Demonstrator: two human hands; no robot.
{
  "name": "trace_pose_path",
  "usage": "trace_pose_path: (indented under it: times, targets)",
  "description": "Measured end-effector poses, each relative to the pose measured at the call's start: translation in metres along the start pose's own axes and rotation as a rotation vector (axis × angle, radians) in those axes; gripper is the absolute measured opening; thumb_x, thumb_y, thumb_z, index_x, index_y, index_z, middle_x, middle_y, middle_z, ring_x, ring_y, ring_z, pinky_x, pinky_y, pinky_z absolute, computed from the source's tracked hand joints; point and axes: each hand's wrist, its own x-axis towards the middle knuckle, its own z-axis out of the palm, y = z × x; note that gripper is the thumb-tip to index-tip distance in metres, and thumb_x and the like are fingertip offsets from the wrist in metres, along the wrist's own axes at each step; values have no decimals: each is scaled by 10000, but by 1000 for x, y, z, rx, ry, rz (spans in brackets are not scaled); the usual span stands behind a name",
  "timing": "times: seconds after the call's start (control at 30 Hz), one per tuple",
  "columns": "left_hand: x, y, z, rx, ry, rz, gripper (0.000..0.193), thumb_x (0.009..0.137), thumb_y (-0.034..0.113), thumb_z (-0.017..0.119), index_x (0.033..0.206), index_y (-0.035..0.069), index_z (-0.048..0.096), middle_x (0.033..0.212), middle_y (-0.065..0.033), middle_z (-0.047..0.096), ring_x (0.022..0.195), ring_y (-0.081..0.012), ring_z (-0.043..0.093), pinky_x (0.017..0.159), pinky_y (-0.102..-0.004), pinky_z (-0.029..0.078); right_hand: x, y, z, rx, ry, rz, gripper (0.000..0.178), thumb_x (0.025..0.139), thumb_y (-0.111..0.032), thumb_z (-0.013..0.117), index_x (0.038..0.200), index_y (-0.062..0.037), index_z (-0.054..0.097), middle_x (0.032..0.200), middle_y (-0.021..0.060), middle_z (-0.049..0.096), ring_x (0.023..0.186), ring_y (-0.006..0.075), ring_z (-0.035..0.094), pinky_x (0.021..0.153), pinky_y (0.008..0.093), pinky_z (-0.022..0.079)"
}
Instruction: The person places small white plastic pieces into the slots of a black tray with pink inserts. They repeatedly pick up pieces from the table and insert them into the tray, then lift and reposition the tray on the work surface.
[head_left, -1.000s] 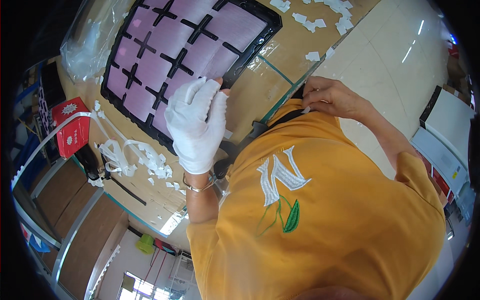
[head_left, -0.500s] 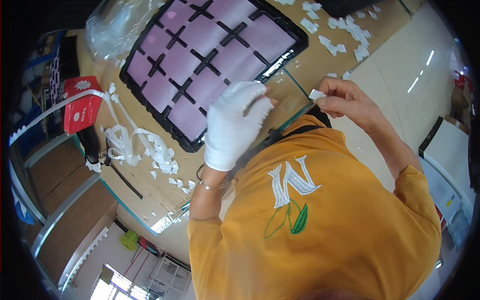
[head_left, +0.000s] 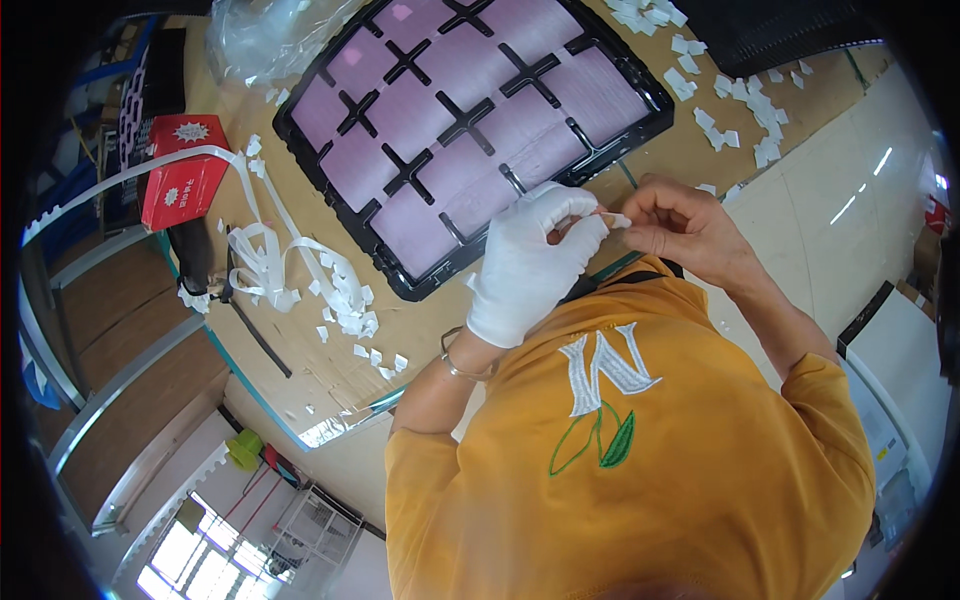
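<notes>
My left hand (head_left: 535, 262), in a white glove with fingertips bare, has its thumb and fingers pinched together. Facing it, my bare right hand (head_left: 692, 232) pinches a small white piece (head_left: 618, 220), perhaps tape or paper. The two hands' fingertips meet at this piece, so its far end is partly hidden. Just beyond my left hand lies a black plastic frame (head_left: 388, 272) with raised cross-shaped ribs. Pale purple panels (head_left: 450, 85) fill its openings.
Loose white pieces (head_left: 745, 100) scatter at the far right. A tangled white strip (head_left: 262, 262) and more pieces lie left, near a red box (head_left: 186, 172). Clear plastic film (head_left: 262, 40) sits at the back. The brown table (head_left: 290, 345) has a glassy edge; a black tray-like object (head_left: 775, 35) stands far right.
My left hand has moved right and now meets my right hand at the white piece. The whole view has shifted, so the frame and table appear farther right.
</notes>
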Motion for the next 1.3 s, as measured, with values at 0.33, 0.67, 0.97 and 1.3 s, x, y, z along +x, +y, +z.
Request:
trace_pose_path:
  times: [0.33,0.67,0.97,1.3]
  targets:
    - [30,-11,-59,1038,17,534,63,754,112,690,802,89,657,823,-75,624,756,-294,619,662,-392,496,5,-6,-18,136,164,32,89,906,-128,692,899,-57,638,763,-64,524,636,15,447,566,187,351]
    - [55,-5,-60,1282,-359,754,99,703,123,639,789,121,688,804,-13,600,771,-202,593,685,-339,468,5,-7,-16,64,230,18,125,897,-164,700,892,-57,634,754,-61,527,644,24,453,586,194,361]
    - [63,-8,-50,1445,-425,859,49,731,148,599,725,124,642,786,-23,565,758,-205,562,669,-349,441,6,-8,-20,74,269,-6,138,892,-183,710,897,-65,638,771,-67,543,684,24,453,625,192,368]
    - [73,-23,-69,999,-181,641,73,745,137,646,800,92,660,804,-74,632,749,-284,633,673,-390,506,23,-9,-17,-412,297,-432,79,857,-62,700,920,-65,652,826,-6,544,683,108,511,634,230,418]
